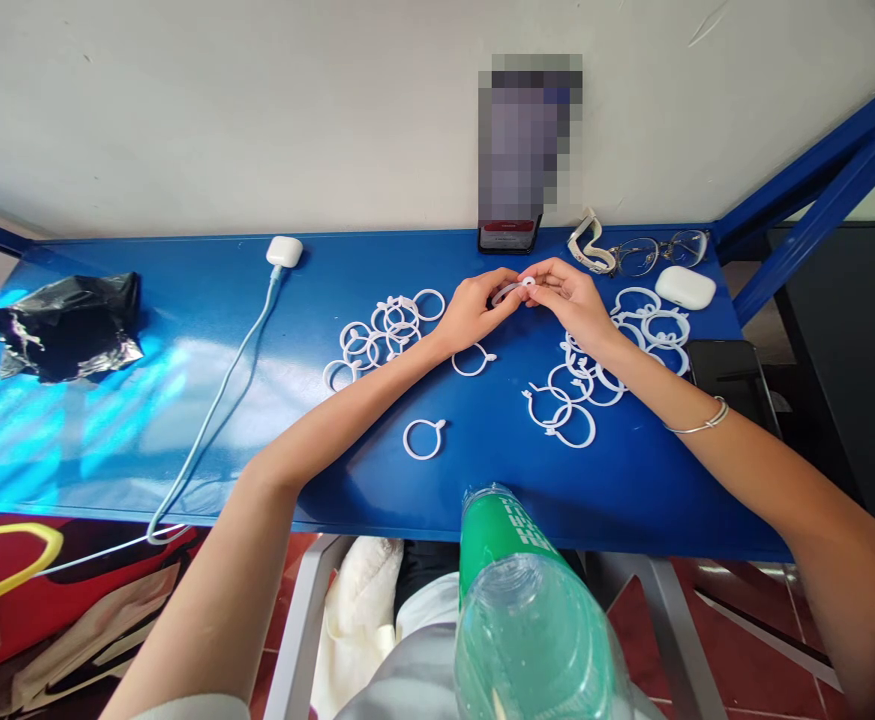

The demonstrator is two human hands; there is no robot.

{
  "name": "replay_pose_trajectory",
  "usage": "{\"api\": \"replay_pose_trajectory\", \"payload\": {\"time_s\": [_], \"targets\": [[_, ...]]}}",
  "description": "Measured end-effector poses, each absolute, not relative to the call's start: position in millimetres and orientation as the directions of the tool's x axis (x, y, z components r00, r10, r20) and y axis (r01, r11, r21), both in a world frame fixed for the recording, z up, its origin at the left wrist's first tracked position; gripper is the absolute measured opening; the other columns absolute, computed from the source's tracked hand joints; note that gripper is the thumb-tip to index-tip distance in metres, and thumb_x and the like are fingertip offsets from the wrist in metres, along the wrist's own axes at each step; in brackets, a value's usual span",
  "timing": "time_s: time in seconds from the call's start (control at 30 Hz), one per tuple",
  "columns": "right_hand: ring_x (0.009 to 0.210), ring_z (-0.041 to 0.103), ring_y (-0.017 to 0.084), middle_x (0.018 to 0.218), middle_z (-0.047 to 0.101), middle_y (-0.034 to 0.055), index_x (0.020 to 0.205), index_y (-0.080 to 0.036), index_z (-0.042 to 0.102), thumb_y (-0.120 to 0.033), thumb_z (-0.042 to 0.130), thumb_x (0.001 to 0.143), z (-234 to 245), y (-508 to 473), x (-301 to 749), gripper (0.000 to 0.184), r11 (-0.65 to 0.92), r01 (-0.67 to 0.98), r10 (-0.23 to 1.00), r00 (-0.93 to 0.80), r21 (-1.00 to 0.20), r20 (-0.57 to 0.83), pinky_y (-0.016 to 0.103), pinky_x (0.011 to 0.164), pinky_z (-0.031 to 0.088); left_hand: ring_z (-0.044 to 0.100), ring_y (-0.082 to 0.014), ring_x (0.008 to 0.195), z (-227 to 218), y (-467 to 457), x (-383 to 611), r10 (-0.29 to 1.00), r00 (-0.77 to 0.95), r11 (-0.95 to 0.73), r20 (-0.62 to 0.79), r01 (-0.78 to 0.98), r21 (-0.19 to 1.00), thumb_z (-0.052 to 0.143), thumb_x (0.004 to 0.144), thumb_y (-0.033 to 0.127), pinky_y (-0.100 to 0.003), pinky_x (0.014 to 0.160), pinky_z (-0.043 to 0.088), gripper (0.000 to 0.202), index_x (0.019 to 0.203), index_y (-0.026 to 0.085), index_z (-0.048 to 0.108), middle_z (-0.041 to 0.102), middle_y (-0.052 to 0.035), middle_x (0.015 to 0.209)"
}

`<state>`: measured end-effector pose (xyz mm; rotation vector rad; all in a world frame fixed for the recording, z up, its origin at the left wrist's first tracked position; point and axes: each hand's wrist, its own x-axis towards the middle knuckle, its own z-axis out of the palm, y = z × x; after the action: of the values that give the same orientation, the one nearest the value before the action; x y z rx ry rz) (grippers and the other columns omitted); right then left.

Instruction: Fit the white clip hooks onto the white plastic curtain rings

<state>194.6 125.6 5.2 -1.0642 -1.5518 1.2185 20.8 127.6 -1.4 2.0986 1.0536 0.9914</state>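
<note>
A bottle (pixel 527 600) looms low centre, before the counter (pixel 257 400). Past a loose ring (pixel 423 438) (heaps (pixel 384 330) lie either side), both hands pinch a white ring (pixel 508 291) just above frame centre: the left hand (pixel 474 312) grips its rim, the right hand (pixel 568 297) its tab. It looks light, thin, stiff and slick, best gripped by the rim. It is tilted near edge-on, long axis left-right, tab rightward.

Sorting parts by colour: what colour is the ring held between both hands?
White; the ring shows best in the head view, against the blue table.
</note>
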Motion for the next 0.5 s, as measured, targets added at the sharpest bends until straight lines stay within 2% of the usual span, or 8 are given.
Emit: {"api": "replay_pose_trajectory", "payload": {"time_s": [0.5], "targets": [[0.077,0.062,0.016,0.082,0.066,0.0008,0.086,-0.022,0.064,-0.038,0.070,0.079,5.2,125.8,193.9,0.018,0.160,0.108,0.956,-0.264,-0.981,0.127,0.030,0.075,0.054,0.058,-0.0124,0.069,-2.3,128.6,20.7,0.828,0.424,-0.534,0.366,0.399,0.745,0.042,0.095,0.049,-0.023,0.066,0.042,0.042,0.097,0.014,0.064,0.069,-0.0039,0.084]]}}
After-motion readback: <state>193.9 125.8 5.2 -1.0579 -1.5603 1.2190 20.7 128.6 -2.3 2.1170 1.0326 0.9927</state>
